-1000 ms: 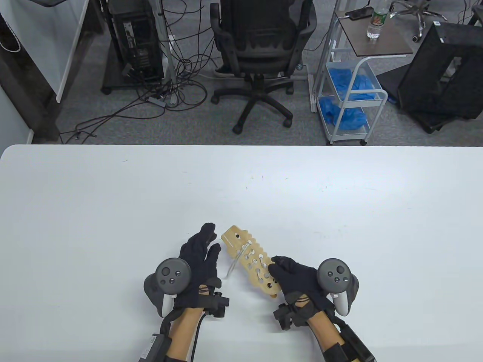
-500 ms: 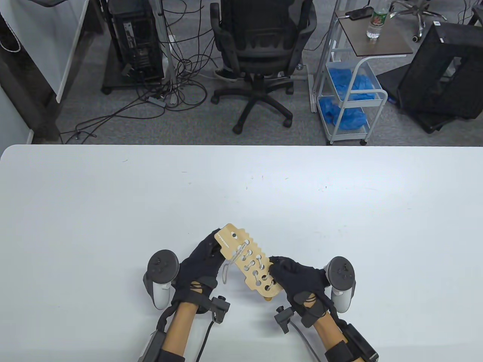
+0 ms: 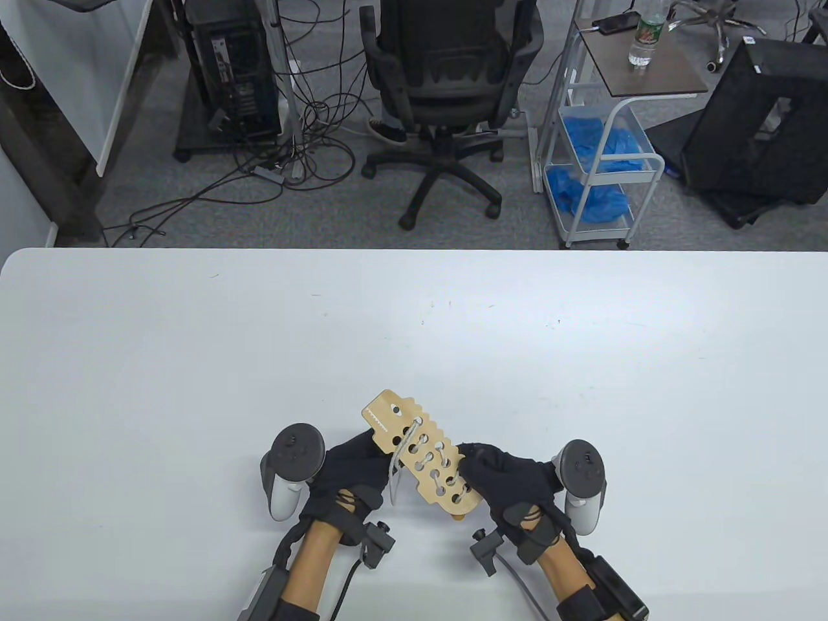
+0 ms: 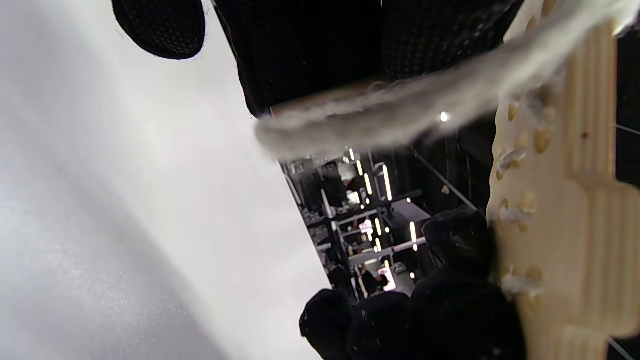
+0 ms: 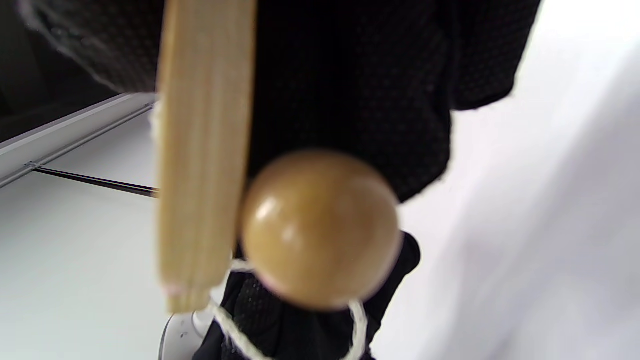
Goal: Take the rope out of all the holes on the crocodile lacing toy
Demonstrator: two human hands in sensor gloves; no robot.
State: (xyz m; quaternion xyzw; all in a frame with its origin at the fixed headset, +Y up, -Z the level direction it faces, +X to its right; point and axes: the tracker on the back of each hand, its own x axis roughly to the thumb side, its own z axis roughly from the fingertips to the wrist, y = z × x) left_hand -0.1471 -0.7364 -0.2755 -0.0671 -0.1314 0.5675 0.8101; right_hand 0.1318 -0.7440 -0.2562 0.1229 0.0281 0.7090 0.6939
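Lower centre of the table view: toy held clear of the table between both hands, head end up-left, tail end down-right. Right hand curled round the tail end, fingers clamped on the board; bead hanging against the board's edge beside the glove in the right wrist view, cord looped under it. Left hand tucked behind the head end, fingers curled at the board's left edge; whether pinching the rope or only the wood, not clear from these views. Rope leaving a hole near the head and trailing down-left as a loose strand; further stitches laced through the holes along the body. Same strand crossing the upper part of the left wrist view, blurred. Step judged in hand: drawing the free end back out of the hole nearest the head, most holes not yet cleared. Next move likely to call for a firm pinch on the strand close to the hole and a pull away from the board, tail end held steady. Surface: plain white, lightly scuffed. Beyond, top of frame: office chair, computer tower, floor cables, cart with blue material, bottle.
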